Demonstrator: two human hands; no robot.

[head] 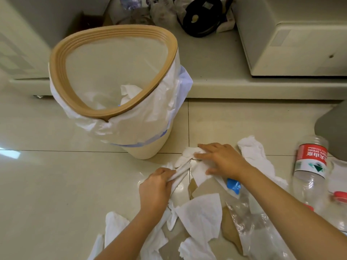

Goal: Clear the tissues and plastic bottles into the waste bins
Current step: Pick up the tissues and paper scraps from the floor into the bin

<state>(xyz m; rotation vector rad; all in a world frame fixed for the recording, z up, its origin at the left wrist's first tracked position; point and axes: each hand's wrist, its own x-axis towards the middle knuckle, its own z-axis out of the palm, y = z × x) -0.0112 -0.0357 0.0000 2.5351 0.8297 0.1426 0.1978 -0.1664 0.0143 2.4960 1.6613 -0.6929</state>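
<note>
Two hands (155, 186) (221, 159) on tissues (185, 162); one bin (114, 72); one bottle (309, 171).

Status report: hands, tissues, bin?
Left hand gripping a tissue; right hand flat on tissues. Bin ahead, open, tissue inside. Bottle lying to the right.

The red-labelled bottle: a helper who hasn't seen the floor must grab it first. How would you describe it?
Start at the lined waste bin, then look right past both hands to the floor's right edge. There lies a clear plastic bottle; its red and white label distinguishes it from the white tissues beside it.
</note>
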